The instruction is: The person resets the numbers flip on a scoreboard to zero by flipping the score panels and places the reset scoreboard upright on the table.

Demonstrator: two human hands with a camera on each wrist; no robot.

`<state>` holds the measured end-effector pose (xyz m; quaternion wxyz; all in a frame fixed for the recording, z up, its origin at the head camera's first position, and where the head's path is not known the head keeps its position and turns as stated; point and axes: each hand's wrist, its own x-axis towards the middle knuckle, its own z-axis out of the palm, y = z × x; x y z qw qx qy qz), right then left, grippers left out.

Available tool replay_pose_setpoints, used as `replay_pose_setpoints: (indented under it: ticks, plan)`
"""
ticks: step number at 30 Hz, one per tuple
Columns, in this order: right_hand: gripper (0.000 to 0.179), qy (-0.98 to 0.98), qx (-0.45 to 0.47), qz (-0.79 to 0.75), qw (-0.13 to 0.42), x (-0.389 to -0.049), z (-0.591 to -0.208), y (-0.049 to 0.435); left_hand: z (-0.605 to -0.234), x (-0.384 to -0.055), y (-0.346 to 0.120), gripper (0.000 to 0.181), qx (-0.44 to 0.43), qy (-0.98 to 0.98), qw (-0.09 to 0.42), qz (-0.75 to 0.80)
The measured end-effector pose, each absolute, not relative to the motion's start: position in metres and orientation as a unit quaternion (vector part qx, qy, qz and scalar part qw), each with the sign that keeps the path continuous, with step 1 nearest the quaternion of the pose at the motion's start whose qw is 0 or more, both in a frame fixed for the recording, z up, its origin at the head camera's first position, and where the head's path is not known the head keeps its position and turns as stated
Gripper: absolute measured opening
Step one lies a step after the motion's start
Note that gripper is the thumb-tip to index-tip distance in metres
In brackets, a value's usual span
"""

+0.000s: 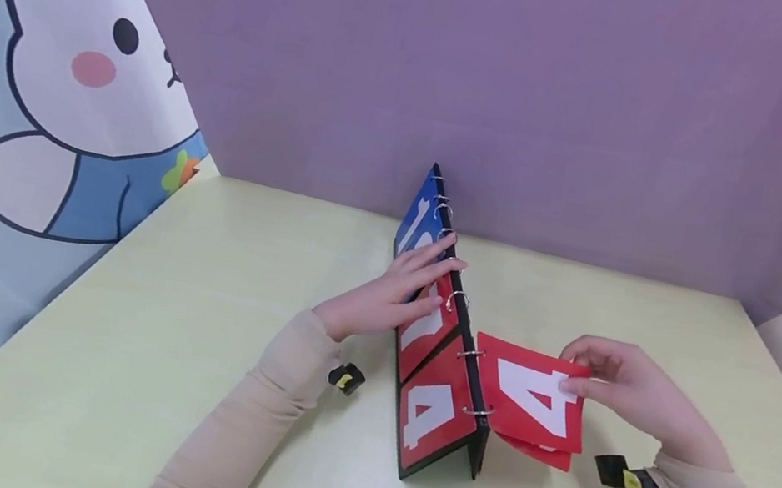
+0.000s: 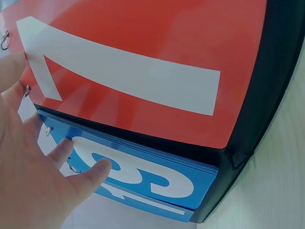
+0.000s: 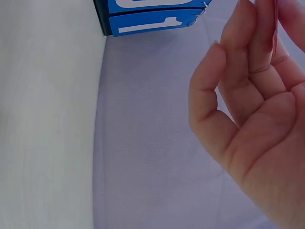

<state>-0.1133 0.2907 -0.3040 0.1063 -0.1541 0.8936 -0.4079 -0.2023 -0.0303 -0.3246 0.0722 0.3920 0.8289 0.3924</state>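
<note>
A tabletop flip scoreboard [image 1: 476, 452] stands tent-like, its red and blue number cards hung on metal rings along the top ridge. Spread over that ridge, my left hand [image 1: 390, 299] rests with its fingers near the rings. Below it are a red card with a 1 [image 2: 143, 81] and blue cards [image 2: 136, 169]. My right hand [image 1: 630, 389] pinches the outer edge of a red card with a 4 [image 1: 531, 396], lifted out on the ridge's right side with another red card under it. Another red 4 card [image 1: 437, 415] lies against the left face.
The scoreboard stands on a pale yellow-green table [image 1: 198, 316]. A purple backdrop [image 1: 532, 113] rises behind it, and a cartoon rabbit panel [image 1: 77, 113] is at the left. Black straps [image 1: 631, 480] with yellow marks hang at both wrists.
</note>
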Motion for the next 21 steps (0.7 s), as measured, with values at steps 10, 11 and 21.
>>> replay_pose_setpoints:
  ticks: [10,11,21]
  plan:
    - [0.023,0.883,-0.151,-0.415,0.159,-0.112,-0.310,0.288,-0.327,-0.197,-0.032,0.056,0.393,0.829,0.078,0.391]
    - [0.023,0.881,-0.153,-0.416,0.164,-0.111,-0.311,0.288,-0.328,-0.197,-0.032,0.056,0.394,0.829,0.080,0.390]
    - [0.019,0.874,-0.173,-0.426,0.159,-0.109,-0.315,0.286,-0.329,-0.196,-0.031,0.056,0.397,0.829,0.076,0.385]
